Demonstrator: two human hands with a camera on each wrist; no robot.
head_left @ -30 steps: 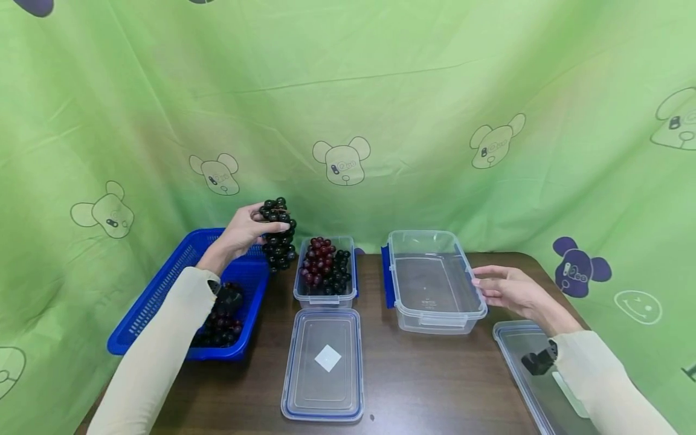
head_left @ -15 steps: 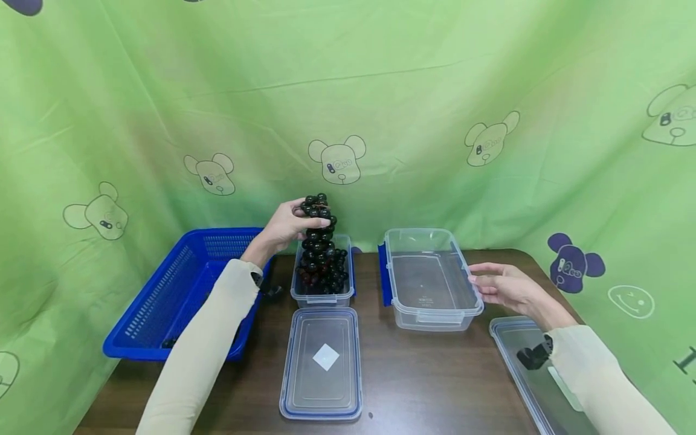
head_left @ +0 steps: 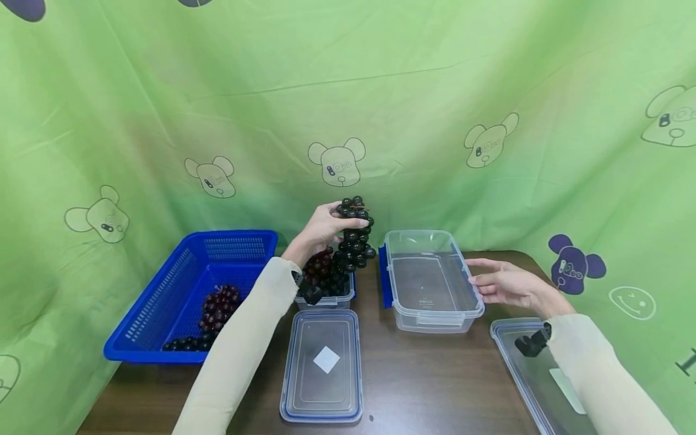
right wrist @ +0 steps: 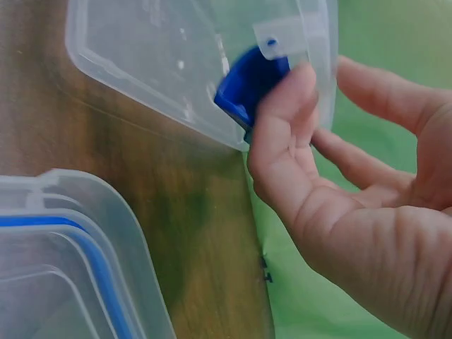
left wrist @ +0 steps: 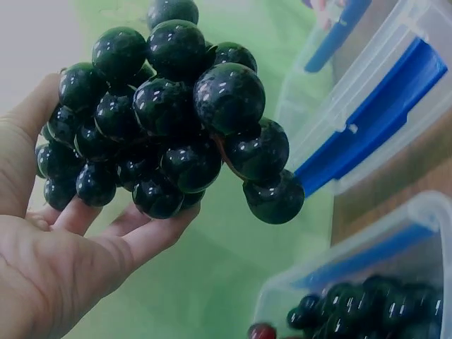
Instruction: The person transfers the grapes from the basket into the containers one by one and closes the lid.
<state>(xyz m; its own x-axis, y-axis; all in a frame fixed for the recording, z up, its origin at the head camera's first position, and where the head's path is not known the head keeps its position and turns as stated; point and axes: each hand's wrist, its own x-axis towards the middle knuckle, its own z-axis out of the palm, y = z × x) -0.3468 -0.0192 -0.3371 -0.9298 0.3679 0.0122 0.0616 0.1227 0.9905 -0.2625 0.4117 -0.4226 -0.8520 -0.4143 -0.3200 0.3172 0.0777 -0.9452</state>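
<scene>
My left hand [head_left: 324, 226] grips a bunch of black grapes [head_left: 353, 235] near its top, thumb across the front. The bunch hangs over the right side of the small clear container [head_left: 326, 304], which holds dark red grapes [head_left: 319, 266] and black grapes [left wrist: 360, 311]. To the right, a larger clear container [head_left: 432, 278] stands without its lid and with nothing inside. My right hand [head_left: 511, 285] touches its right side; in the right wrist view the thumb lies against a blue latch [right wrist: 247, 88], the other fingers loosely spread.
A blue basket [head_left: 157, 302] at the left holds dark red grapes [head_left: 220, 308] and black grapes [head_left: 187, 344]. A small lid [head_left: 322, 393] with a white label lies in front of the small container. A larger lid [head_left: 522, 362] lies under my right forearm. A green curtain [head_left: 413, 193] hangs behind.
My left hand has carried the black grapes rightward from above the basket, across the small container to its right side. My right hand has stayed at the larger container.
</scene>
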